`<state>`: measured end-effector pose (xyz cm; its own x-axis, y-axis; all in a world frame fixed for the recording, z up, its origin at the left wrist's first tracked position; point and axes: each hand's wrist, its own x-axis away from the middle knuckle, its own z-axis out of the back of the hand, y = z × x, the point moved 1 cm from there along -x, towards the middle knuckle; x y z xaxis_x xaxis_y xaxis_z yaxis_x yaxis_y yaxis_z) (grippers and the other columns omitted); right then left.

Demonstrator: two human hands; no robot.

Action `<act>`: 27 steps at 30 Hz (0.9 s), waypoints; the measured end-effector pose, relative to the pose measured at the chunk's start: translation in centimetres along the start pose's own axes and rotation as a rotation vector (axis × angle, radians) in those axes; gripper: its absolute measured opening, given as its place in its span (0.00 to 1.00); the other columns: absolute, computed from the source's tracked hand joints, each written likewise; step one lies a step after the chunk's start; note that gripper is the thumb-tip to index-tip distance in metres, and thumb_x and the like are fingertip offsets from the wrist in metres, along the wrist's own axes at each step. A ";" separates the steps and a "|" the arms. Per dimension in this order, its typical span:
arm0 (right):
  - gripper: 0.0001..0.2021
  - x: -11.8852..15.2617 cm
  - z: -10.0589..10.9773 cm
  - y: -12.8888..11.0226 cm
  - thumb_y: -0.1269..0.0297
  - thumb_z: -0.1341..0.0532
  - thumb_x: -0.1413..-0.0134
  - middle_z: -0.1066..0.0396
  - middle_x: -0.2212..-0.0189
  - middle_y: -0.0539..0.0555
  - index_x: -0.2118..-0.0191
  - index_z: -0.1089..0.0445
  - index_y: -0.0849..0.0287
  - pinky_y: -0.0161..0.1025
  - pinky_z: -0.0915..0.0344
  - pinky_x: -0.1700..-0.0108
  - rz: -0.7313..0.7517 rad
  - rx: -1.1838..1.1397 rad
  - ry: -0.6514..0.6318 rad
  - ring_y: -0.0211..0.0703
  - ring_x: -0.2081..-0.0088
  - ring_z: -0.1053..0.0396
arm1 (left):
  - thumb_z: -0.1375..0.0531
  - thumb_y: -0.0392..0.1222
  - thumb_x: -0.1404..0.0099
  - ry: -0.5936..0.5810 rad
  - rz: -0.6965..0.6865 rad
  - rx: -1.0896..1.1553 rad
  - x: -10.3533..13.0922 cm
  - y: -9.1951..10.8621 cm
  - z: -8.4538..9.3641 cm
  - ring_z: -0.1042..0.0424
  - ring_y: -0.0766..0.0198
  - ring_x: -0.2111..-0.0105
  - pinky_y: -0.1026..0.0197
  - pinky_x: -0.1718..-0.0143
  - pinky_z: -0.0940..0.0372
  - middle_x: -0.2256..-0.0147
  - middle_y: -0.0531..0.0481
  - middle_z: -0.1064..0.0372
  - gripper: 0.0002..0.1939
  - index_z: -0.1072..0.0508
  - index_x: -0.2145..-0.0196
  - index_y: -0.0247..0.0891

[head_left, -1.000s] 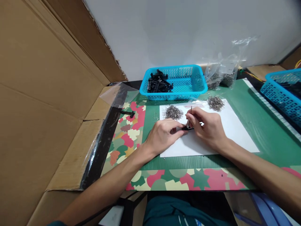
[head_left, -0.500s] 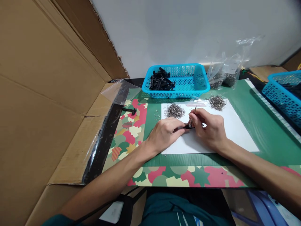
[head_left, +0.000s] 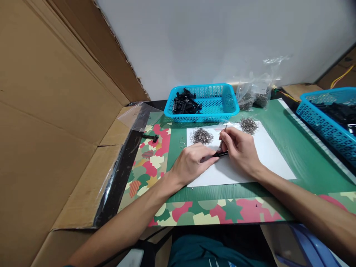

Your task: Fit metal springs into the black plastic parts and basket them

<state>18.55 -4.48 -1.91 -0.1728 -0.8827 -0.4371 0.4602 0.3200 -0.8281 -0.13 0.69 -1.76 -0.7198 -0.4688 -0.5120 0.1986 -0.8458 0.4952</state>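
Observation:
Over a white sheet of paper point(head_left: 267, 163), my left hand point(head_left: 193, 161) pinches the left end of a slim black part point(head_left: 221, 153) between thumb and fingers. Closed round a thin pointed metal tool point(head_left: 221, 144), my right hand point(head_left: 241, 149) keeps its tip down at the black part. Just behind my left hand lies a pile of small metal pieces point(head_left: 202, 137). A second metal pile point(head_left: 249, 126) sits behind my right hand, at the paper's back edge.
Behind the paper stands a blue basket point(head_left: 219, 118) holding black parts point(head_left: 185, 102). Bags of metal pieces point(head_left: 260, 98) are beside it. Another blue basket point(head_left: 319, 118) is at the right. A lone black part point(head_left: 151, 138) lies left; cardboard walls point(head_left: 50, 111) rise there.
The view has shifted, so the baskets sit lower and farther left. The tool tip has moved left along the black part, and more of that part shows.

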 end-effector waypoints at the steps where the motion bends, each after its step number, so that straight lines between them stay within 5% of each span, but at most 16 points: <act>1: 0.13 -0.1 0.0 0.0 0.62 0.43 0.27 0.33 0.80 0.46 0.68 0.35 0.55 0.35 0.38 0.71 -0.011 -0.013 -0.011 0.37 0.78 0.34 | 0.32 0.38 0.31 0.000 -0.004 -0.002 0.0 0.0 0.0 0.25 0.62 0.69 0.61 0.67 0.31 0.68 0.50 0.20 0.03 0.20 0.61 0.36; 14: 0.13 0.2 0.0 -0.3 0.60 0.44 0.27 0.33 0.78 0.47 0.67 0.34 0.55 0.36 0.38 0.71 0.020 0.095 -0.066 0.37 0.78 0.35 | 0.33 0.37 0.31 -0.018 0.005 0.029 0.0 0.3 0.1 0.25 0.62 0.69 0.60 0.67 0.31 0.67 0.48 0.20 0.03 0.20 0.63 0.34; 27: 0.09 1.2 -0.1 -0.6 0.64 0.44 0.28 0.28 0.77 0.48 0.63 0.34 0.55 0.34 0.39 0.75 0.301 0.379 0.016 0.36 0.80 0.32 | 0.33 0.39 0.30 -0.069 0.060 0.029 -0.1 0.3 0.2 0.26 0.64 0.69 0.62 0.68 0.34 0.70 0.50 0.23 0.08 0.21 0.68 0.36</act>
<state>17.97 -5.64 -2.02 0.0051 -0.7637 -0.6456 0.7759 0.4103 -0.4792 -0.17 0.52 -1.42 -0.7516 -0.4986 -0.4319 0.2240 -0.8088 0.5438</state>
